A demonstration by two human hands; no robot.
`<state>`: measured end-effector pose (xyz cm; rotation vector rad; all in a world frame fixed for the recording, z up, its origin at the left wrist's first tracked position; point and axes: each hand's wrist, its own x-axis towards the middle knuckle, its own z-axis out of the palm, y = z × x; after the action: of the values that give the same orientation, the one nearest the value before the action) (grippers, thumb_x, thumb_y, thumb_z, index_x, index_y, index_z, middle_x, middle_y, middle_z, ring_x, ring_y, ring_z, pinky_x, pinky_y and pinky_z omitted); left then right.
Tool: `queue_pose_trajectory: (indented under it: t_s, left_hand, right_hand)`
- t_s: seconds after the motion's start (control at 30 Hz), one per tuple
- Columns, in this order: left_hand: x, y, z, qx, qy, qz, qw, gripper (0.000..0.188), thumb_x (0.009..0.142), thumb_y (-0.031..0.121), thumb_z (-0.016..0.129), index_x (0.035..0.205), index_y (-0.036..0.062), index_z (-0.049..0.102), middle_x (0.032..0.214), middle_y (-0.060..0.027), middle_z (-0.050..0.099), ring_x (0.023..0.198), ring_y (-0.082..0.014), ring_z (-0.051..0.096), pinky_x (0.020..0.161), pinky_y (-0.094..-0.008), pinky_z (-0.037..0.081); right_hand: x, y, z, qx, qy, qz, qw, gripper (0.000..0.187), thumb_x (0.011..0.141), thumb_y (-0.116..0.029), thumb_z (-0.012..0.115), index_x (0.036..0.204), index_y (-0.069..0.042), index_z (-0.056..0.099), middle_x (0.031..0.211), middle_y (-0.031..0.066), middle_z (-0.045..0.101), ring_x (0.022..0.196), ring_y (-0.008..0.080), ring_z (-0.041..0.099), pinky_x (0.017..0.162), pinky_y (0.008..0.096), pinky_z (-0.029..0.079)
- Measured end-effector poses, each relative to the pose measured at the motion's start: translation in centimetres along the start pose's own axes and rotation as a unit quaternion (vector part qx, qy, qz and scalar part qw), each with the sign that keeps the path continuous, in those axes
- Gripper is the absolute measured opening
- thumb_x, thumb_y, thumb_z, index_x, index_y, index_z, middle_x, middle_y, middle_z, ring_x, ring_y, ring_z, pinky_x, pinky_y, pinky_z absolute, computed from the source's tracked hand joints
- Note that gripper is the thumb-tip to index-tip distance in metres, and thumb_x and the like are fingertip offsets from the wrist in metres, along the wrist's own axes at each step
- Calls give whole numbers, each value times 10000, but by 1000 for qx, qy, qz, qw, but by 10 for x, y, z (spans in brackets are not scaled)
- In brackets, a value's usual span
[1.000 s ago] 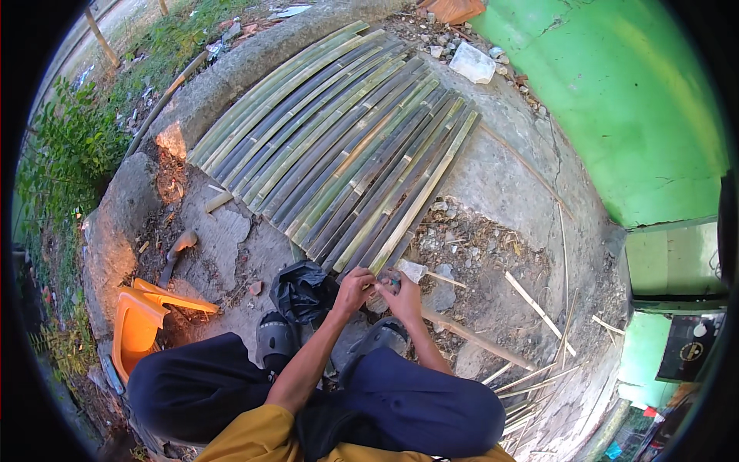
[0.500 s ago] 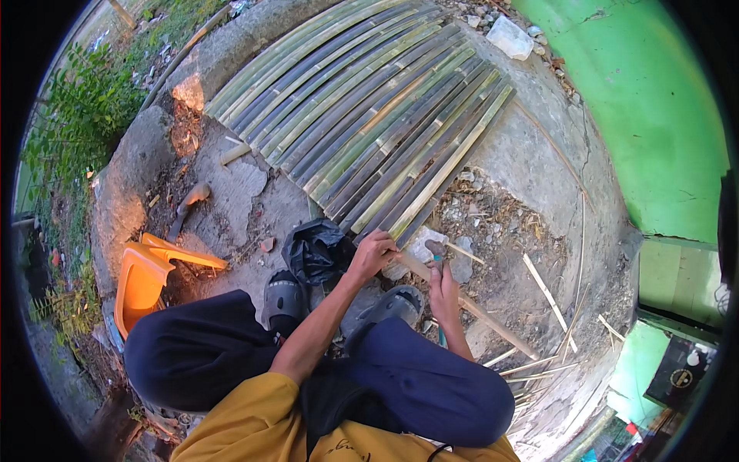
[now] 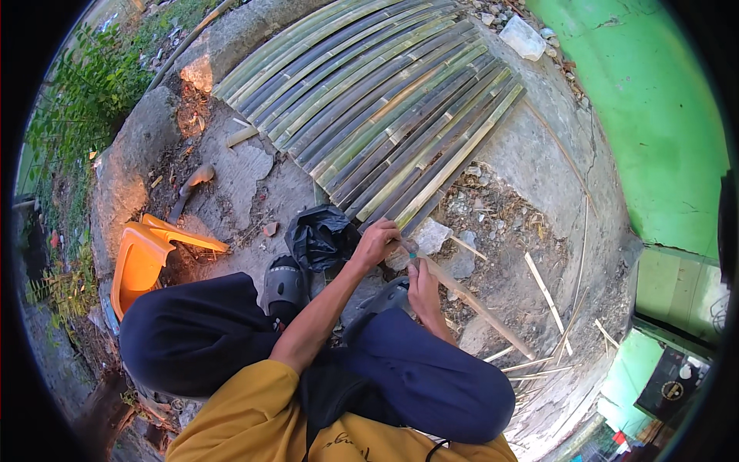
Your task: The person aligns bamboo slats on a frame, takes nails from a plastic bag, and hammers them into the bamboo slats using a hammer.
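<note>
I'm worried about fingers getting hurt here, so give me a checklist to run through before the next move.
1. Tool held: ok. The right hand grips the teal-handled tool.
2. Other fingers clear of the tool: not ok. The left hand is very close to its upper end.
3. Item pinched in the left hand: cannot tell; too small to make out.
4. Bamboo strips laid side by side: ok.
5. Black bag well away: not ok. It lies close to the left wrist.
6. Orange chair out of the way: ok, off to the left.
</note>
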<state>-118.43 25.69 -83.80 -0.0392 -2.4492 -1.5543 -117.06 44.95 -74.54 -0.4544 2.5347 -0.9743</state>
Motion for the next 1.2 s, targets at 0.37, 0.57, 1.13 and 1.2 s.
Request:
queue_pose_trajectory:
  t_s: [0.37,0.57,1.13,1.2]
  left_hand:
    - [-2,7,0,-23,-14,-9,1000,150,679,35,761,798,23,671,854,-76,649,872,-288,615,769,-395,515]
    - [0,4,-3,-9,3,-11,1000,172,691,70,811,804,23,690,856,-75,651,872,-284,616,763,-389,516]
    - [1,6,-2,-22,7,-11,1000,163,683,74,814,779,29,690,840,-75,652,857,-283,619,743,-398,518]
    - [-1,2,0,-14,18,2,1000,190,683,109,836,774,31,688,834,-72,651,852,-281,617,735,-396,516]
  right_hand:
    - [-2,-2,-8,-42,-44,18,998,291,1064,-257,490,1202,-2,511,842,310,658,784,545,620,657,595,451]
    - [7,1,-3,-36,-41,26,998,257,1055,-227,503,1199,-14,519,843,306,644,782,546,611,657,600,445]
    - [8,-12,-7,-11,3,5,1000,293,1065,-241,485,1175,28,523,741,292,620,719,536,609,602,586,424]
    - [12,-9,-7,-41,-44,30,998,276,1063,-226,490,1165,29,522,741,285,615,719,532,608,598,579,419]
